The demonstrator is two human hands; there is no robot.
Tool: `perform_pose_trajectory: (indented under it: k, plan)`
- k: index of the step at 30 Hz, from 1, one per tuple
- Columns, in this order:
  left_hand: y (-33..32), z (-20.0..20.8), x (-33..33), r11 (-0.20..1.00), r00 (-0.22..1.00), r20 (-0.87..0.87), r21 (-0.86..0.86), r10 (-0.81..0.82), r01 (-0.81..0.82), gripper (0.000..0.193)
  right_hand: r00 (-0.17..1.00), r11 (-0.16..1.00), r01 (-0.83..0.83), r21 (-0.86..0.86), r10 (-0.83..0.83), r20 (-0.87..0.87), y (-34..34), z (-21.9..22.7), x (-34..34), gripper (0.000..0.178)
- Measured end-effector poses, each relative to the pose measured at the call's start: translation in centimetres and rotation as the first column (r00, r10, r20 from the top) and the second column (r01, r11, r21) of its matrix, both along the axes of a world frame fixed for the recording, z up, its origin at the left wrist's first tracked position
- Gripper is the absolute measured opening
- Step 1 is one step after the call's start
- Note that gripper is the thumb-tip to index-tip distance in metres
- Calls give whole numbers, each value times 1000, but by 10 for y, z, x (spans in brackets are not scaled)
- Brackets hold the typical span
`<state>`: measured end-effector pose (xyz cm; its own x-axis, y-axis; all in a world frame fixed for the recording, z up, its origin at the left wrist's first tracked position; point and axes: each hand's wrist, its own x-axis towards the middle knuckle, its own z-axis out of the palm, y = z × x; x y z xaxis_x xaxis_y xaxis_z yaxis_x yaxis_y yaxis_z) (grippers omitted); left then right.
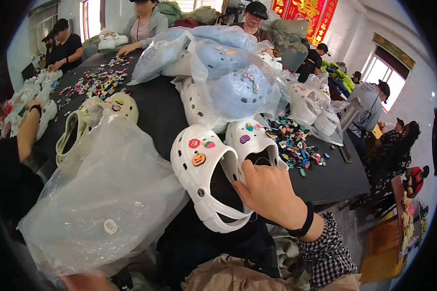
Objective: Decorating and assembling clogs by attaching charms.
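A workshop for shoes, apparently a small factory floor: a broad dark tabletop point(332, 184) bears clogs point(187, 154), many in clear plastic bags point(150, 60), and heaps of small colourful charms point(94, 83). Several people point(73, 46), heads bent, are gathered at upper left and right.

Gingham sleeve point(327, 254), black wristband point(306, 222)
The right sleeve has small black-and-white checks and creases; the wristband is narrow.

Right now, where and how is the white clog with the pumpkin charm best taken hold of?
Probably pinch the heel end, from the near side: the white clog points its toe away from the person, and the right hand is at its right edge.
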<state>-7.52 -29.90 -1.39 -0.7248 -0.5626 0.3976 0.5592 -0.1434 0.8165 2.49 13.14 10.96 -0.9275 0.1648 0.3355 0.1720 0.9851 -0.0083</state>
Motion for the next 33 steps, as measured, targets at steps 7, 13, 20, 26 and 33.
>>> perform_pose_trajectory:
  k: [7,13,20,26,33]
  plan:
    - [-20,8,44,441,720,-559,-569,411,-694,83,999,1000,28,9,-28,-39,2,-4,12,38]
    - [28,51,62,221,682,-625,-655,380,-723,80,993,999,-7,-44,1,-120,-6,-6,2,47]
    - [41,36,65,451,791,-411,-660,453,-601,76,968,971,121,-207,-162,-193,-18,-12,-25,64]
    - [74,37,47,628,980,-189,-757,56,-182,63,970,986,-62,-153,24,-241,-6,-20,-29,55]
    - [159,89,65,265,597,173,-776,-783,572,27,977,944,-172,-283,128,-168,-18,19,26,66]
